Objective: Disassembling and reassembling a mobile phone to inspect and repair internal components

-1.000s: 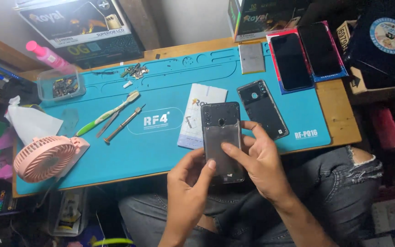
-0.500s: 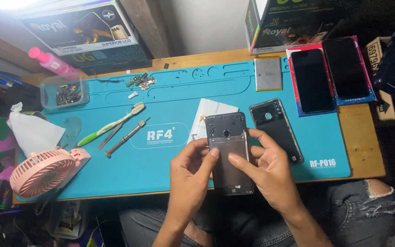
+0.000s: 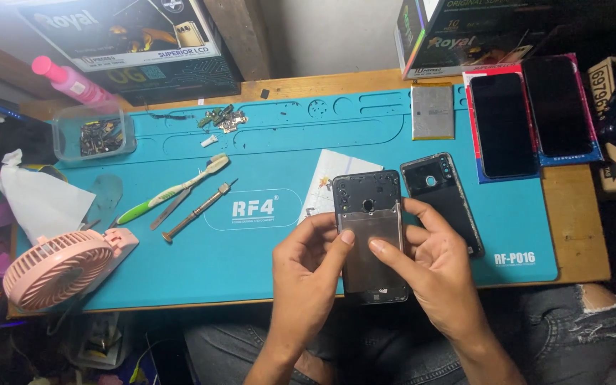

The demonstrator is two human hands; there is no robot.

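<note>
Both of my hands hold an opened dark phone body [image 3: 369, 214] over the near edge of a blue work mat [image 3: 265, 264]. My left hand [image 3: 306, 274] grips its left side with the thumb laid on the grey inner plate. My right hand [image 3: 433, 267] holds the right side, its thumb also pressing on the plate. A black back cover [image 3: 442, 192] with a camera cutout lies on the mat just right of the phone. A white paper sheet [image 3: 329, 182] lies under the phone's top left corner.
On the mat lie a green toothbrush [image 3: 172, 191], a screwdriver [image 3: 197, 211], tweezers, small loose parts [image 3: 221, 119] and a flat battery [image 3: 433, 111]. Two dark phones [image 3: 529, 121] rest at the right. A pink fan [image 3: 62, 267], white tissue, parts box [image 3: 96, 135] and pink bottle stand left.
The view has shifted and drawn closer. Both thumbs have moved onto the grey plate in the phone body, which stays in my hands.
</note>
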